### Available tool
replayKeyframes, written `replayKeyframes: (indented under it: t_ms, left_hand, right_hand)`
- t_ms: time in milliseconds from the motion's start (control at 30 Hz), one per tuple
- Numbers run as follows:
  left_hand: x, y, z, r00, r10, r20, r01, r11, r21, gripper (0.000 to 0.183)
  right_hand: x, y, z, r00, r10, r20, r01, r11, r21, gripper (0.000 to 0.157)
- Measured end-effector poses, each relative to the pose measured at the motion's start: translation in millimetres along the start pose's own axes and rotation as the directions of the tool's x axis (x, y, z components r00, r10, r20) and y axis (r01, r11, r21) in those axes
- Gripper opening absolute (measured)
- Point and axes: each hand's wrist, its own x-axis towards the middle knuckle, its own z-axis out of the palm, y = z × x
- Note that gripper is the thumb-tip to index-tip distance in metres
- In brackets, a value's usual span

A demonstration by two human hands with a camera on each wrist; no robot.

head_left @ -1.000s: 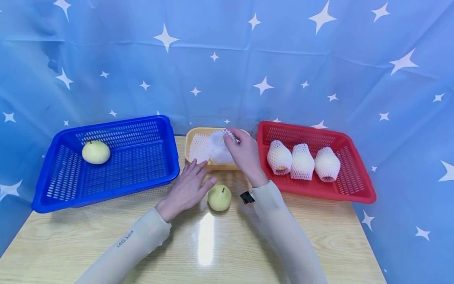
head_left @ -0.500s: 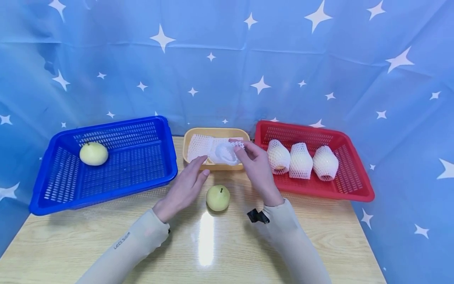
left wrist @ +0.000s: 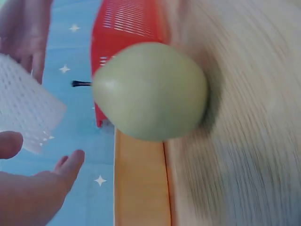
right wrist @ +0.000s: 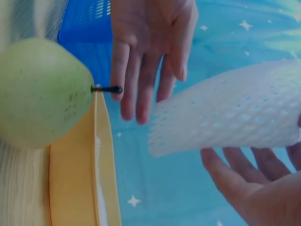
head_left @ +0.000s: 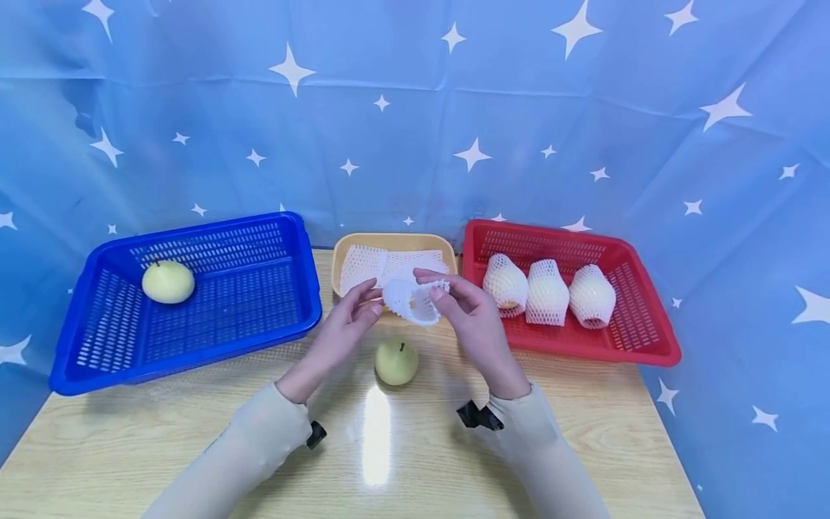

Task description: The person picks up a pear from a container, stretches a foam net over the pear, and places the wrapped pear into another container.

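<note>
A white foam fruit net (head_left: pixel 403 297) hangs over the front of the small yellow tray, pinched at its right end by the thumb and fingers of my right hand (head_left: pixel 478 324). Its other end points toward my left hand (head_left: pixel 337 337), whose fingers are extended and only loosely bent at the net's edge. In the right wrist view the left hand (right wrist: pixel 150 42) shows its palm and straight fingers, holding nothing. Below the net, a bare green pear (head_left: pixel 397 362) stands on the table, stem up. The left wrist view shows this pear (left wrist: pixel 150 92) large and close.
More flat foam nets (head_left: pixel 363 265) lie in the yellow tray (head_left: pixel 395 237). At right, the red basket (head_left: pixel 583 348) bears three net-wrapped pears (head_left: pixel 547 294). A blue basket (head_left: pixel 227 295) at left contains one bare pear (head_left: pixel 168 282). A starry blue curtain (head_left: pixel 415 108) hangs behind.
My right hand has lifted the foam net out of the tray and brought it nearer, turning its opening. The left hand has left the tray's front rim and risen beside the net.
</note>
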Motion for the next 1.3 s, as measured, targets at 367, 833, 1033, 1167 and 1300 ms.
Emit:
replayKeyframes:
  t_ms: [367, 833, 1033, 1167, 1300]
  left_hand:
    - [3.6, -1.1, -2.4, 0.987, -0.109, 0.118, 0.149, 0.891, -0.429, 0.039]
    - [5.3, 0.6, -0.5, 0.991, -0.062, -0.116, 0.018, 0.938, -0.346, 0.015]
    - [4.9, 4.1, 1.4, 0.973, 0.059, -0.224, -0.094, 0.985, -0.147, 0.017]
    - [2.4, 7.0, 1.3, 0.957, 0.167, -0.236, -0.186, 0.981, -0.060, 0.015]
    - [-0.5, 12.8, -2.9, 0.939, 0.295, -0.176, -0.302, 0.953, -0.012, 0.011]
  right_hand:
    - [-12.1, -0.9, -0.3, 0.997, -0.015, 0.070, 0.011, 0.998, 0.055, 0.029]
    - [-29.0, 10.3, -4.1, 0.975, -0.083, 0.205, 0.080, 0.996, 0.027, 0.025]
    - [-34.3, 17.1, -7.7, 0.960, -0.088, 0.267, 0.112, 0.991, -0.077, 0.032]
    - [-36.2, 21.7, -12.6, 0.907, -0.199, 0.372, 0.265, 0.955, -0.134, 0.035]
    - [-35.7, 24.0, -18.9, 0.864, -0.299, 0.406, 0.366, 0.926, -0.097, 0.046]
